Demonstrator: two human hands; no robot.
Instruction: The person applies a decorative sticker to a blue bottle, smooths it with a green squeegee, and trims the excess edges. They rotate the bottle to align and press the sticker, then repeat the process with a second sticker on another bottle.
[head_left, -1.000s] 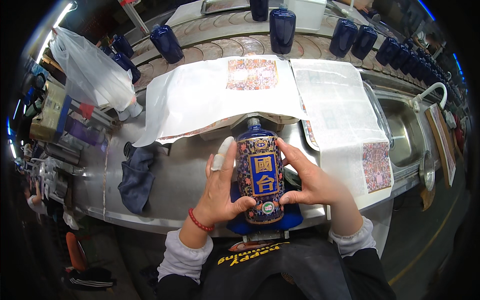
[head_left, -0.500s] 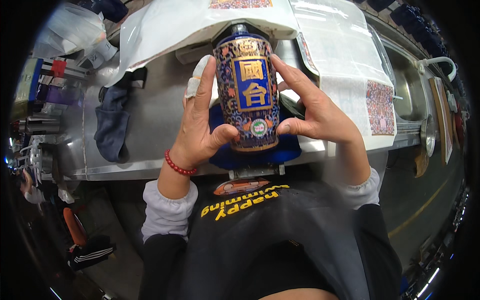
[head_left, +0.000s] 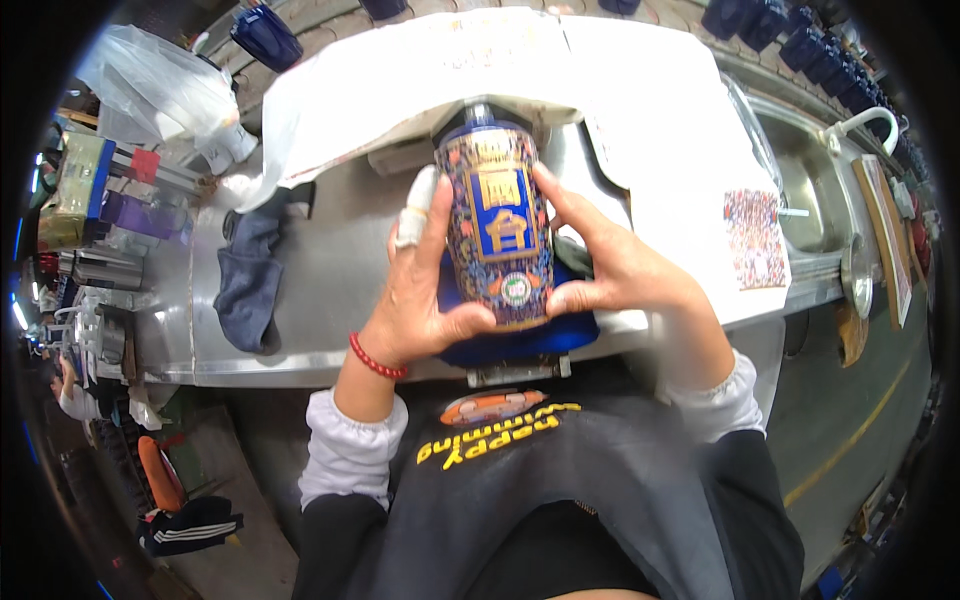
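Observation:
Between my two hands is a blue bottle (head_left: 497, 225) wrapped in a patterned floral label with gold writing. Its narrow neck points away from me. My left hand (head_left: 410, 285) presses along its left side, the thumb near its base; a white wrap covers one finger and a red bead bracelet circles the wrist. From the right, my right hand (head_left: 625, 262) grips it with thumb and fingertips on the label's edge. Beneath the bottle lies a glossy blue support (head_left: 572, 332) at the bench edge, partly hidden by the bottle and hands.
White sheets with printed label patterns (head_left: 665, 150) spread over the far and right side of the steel bench (head_left: 335, 240). A dark cloth (head_left: 250, 285) lies at left, below a plastic bag (head_left: 165, 80). At right are a sink (head_left: 815, 185) and several blue bottles (head_left: 830, 50).
The whole scene sits lower in the picture, and more of the floor beyond the bench shows. My hands keep their hold on the bottle's sides.

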